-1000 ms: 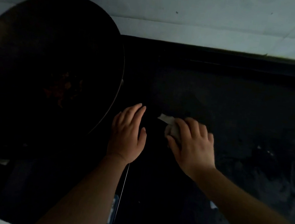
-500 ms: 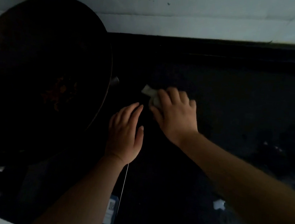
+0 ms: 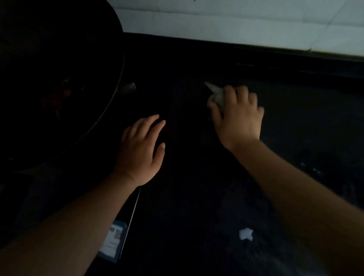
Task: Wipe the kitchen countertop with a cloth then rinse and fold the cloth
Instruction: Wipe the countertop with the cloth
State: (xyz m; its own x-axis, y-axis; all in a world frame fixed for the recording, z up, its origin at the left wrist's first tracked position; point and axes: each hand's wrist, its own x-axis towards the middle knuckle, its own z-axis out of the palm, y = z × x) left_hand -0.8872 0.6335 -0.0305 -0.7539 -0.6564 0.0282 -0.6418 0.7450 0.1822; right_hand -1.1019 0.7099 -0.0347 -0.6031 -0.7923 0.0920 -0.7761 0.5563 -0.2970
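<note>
Wiping stage, under way. My right hand grips the bunched cloth, fingers curled over it, pressing it to the dark countertop near the back wall. My left hand lies flat, fingers straight, holding nothing, just beside the wok. A white scrap lies nearer me. Judgement: wiping unfinished; rinse and fold not yet begun.
</note>
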